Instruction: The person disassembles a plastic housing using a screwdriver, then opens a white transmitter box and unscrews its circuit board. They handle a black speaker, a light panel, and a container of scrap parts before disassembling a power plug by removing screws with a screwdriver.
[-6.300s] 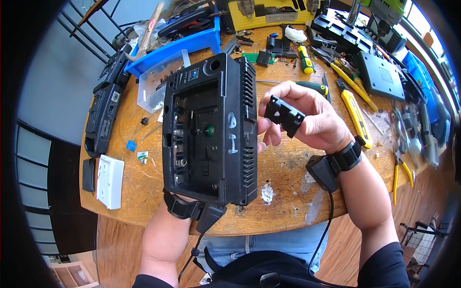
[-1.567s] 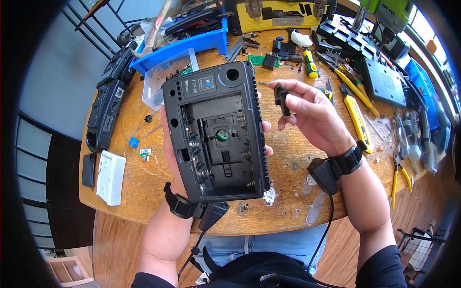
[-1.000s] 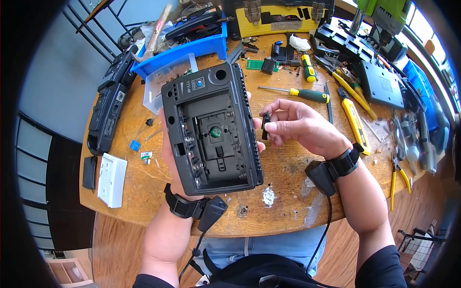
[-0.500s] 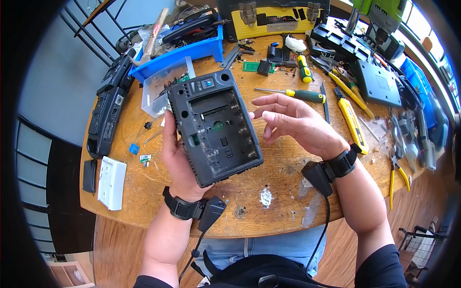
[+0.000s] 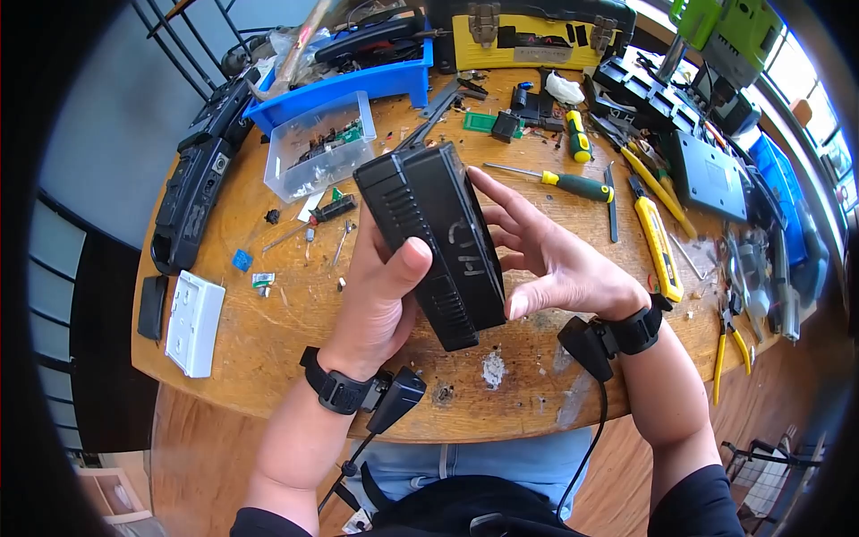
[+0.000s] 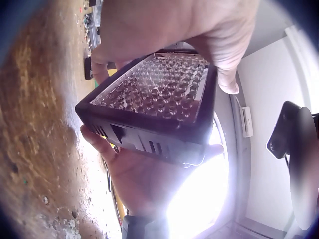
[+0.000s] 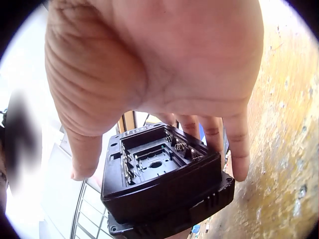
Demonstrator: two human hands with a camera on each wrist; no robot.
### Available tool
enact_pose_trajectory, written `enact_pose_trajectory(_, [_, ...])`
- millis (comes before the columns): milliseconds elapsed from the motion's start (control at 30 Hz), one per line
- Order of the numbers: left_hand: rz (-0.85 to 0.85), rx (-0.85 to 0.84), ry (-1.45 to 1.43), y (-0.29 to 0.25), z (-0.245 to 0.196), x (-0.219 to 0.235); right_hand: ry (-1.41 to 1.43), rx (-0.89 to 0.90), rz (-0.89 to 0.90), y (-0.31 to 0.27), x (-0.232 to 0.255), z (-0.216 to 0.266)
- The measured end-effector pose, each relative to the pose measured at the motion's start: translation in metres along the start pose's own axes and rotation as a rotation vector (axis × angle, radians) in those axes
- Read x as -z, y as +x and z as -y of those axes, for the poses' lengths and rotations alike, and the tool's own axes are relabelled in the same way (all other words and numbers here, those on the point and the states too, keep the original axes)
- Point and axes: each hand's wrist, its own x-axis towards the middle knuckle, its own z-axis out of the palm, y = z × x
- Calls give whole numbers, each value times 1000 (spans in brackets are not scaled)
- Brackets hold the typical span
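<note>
In the head view the black device (image 5: pixel 447 246) is tilted on its side above the table, its ribbed edge and pale handwritten marks showing. My left hand (image 5: pixel 371 300) grips it, thumb on the ribbed edge. My right hand (image 5: pixel 559 268) is spread at its other side, fingers nearly straight, fingertips and thumb at its edges. The left wrist view shows rows of clear round lenses (image 6: pixel 159 89) on one face. On the opposite face, in the right wrist view, the open compartment (image 7: pixel 157 159) with metal springs faces my right palm. The small black part cannot be made out.
Behind lie a blue tray (image 5: pixel 344 94), a clear box (image 5: pixel 318 148) of small parts and a yellow-black toolbox (image 5: pixel 528 40). A green-yellow screwdriver (image 5: pixel 577 185), a yellow cutter (image 5: pixel 658 246) and pliers lie right; a white casing (image 5: pixel 195 324) stands left. Bits litter the table (image 5: pixel 286 376).
The device has been turned, so its compartment faces right, away from the head camera. My right hand, earlier pinching a small black part and then apart from the device, is now against it.
</note>
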Motion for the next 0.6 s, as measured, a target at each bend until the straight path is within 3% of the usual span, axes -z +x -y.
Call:
enact_pose_trajectory(167, [-6,-40,17,1,2,4,-34,-9,2,4,1,-3])
enact_pose_trajectory(233, [14,-43,-131,1,-2,-2,-103,121,23,5,1,-6])
enact_pose_trajectory(600, [7,-86,-108,2,-5,-2,-150,35,-95,4,-8,5])
